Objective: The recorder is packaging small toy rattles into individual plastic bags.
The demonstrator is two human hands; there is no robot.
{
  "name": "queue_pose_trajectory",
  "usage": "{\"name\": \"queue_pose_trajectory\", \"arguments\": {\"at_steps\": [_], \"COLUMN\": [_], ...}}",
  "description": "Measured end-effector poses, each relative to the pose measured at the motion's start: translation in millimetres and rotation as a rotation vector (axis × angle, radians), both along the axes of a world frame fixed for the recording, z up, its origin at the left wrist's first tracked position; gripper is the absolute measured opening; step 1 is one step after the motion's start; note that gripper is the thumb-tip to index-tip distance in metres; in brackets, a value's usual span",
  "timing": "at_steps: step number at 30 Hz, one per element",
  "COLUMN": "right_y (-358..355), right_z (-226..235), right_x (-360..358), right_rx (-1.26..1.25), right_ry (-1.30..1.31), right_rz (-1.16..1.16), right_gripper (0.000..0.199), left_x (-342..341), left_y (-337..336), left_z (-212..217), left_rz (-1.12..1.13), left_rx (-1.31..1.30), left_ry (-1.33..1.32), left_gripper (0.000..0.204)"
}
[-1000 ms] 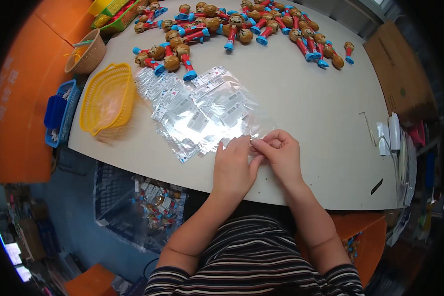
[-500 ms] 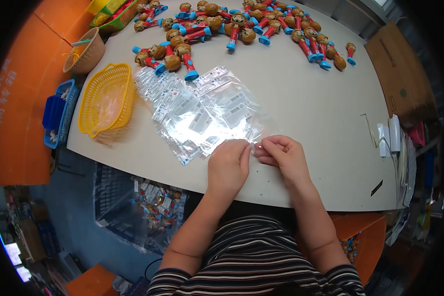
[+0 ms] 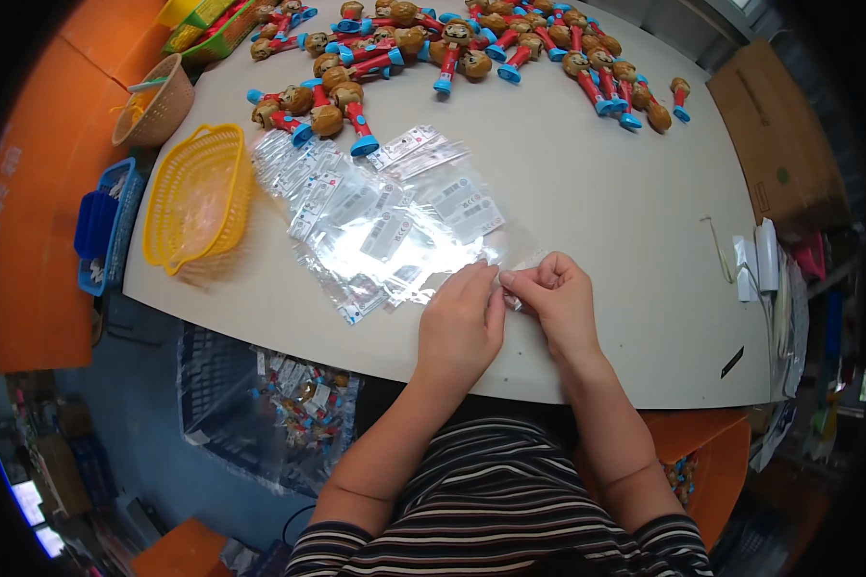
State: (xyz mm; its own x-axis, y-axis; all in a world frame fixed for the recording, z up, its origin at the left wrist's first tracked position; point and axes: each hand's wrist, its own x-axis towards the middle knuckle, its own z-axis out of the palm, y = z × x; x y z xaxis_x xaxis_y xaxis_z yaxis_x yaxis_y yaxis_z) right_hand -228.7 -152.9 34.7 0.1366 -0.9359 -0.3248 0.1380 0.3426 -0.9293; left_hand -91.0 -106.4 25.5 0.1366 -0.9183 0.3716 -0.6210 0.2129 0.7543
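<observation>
A clear plastic bag (image 3: pixel 527 260) is between my two hands near the front of the table, and much of it is hidden by the fingers. My right hand (image 3: pixel 563 306) pinches its edge between thumb and curled fingers. Beside it, my left hand (image 3: pixel 457 327) is closed with the fingers pressed together, its fingertips at the same bag edge. Just beyond lies a spread pile of flat, shiny printed plastic bags (image 3: pixel 390 231). Farther back are many toy figures (image 3: pixel 447 62) with round brown heads, red bodies and blue bases, lying in a heap.
At the left of the table stands a yellow plastic basket (image 3: pixel 154 240), with a tan basket (image 3: pixel 178 91) and a blue basket (image 3: pixel 130 221) past it. A cardboard box (image 3: pixel 779 144) sits at the right edge. Below, a blue crate (image 3: pixel 197 385) holds bagged figures.
My left hand has shifted slightly right and turned, its fingers now reaching farther forward. The right hand has moved a little up and left, closing in on it. The view has tilted slightly.
</observation>
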Motion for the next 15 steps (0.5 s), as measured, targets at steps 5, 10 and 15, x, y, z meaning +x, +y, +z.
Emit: {"name": "queue_pose_trajectory", "arguments": {"at_steps": [5,10,15], "right_y": [-1,-18,-97], "right_z": [-5,5,19], "right_x": [-1,-16,-37], "right_rx": [-0.030,0.006,-0.357], "right_ry": [-0.090,0.116,0.665], "right_rz": [0.010,0.315,0.218], "right_gripper": [0.028,0.020,0.022], "left_x": [2,7,8], "left_y": [-5,-15,-15], "left_z": [3,1,-13], "left_rz": [0.048,0.255,0.180], "left_rx": [0.101,-0.086,-0.152], "left_ry": [-0.042,-0.126,-0.315], "left_gripper": [0.017,0.011,0.014]}}
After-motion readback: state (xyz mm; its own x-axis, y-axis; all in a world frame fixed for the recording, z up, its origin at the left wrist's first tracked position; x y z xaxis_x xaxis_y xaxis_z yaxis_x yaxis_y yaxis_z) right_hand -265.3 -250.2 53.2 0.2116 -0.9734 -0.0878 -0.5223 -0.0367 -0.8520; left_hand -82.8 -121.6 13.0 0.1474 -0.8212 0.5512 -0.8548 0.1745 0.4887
